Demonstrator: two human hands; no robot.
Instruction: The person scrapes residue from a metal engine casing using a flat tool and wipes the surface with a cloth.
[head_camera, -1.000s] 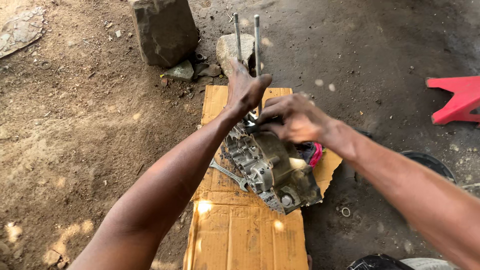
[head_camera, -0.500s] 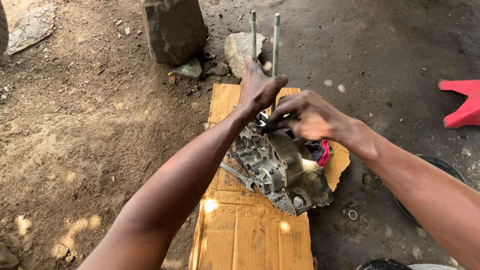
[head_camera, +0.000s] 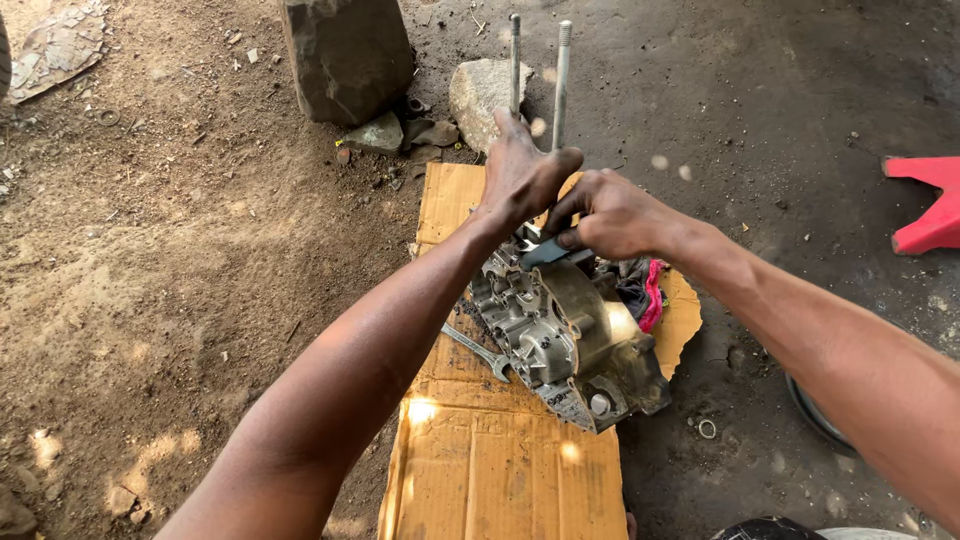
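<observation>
Here, the head view, item by item:
Engine crankcase (head_camera: 560, 340): grey metal, lying tilted on a cardboard sheet (head_camera: 500, 470) spread over the dirt floor.
Stud bolts (head_camera: 561, 80): two long rods rising from the case's far end, side by side.
Left hand (head_camera: 520, 180): clenched around the base of the studs, thumb hooked over the right one.
Right hand (head_camera: 615, 215): fingers pinched on a small dark flat tool (head_camera: 548, 252) pressed against the case's upper edge.
Spanner (head_camera: 478, 352): flat on the cardboard, just left of the case.
Rag (head_camera: 640, 290): dark and pink, tucked beside the case.
Stones (head_camera: 345, 55): a big block and smaller ones beyond the cardboard.
Red plastic stool (head_camera: 925, 205): well apart, at the right edge.
</observation>
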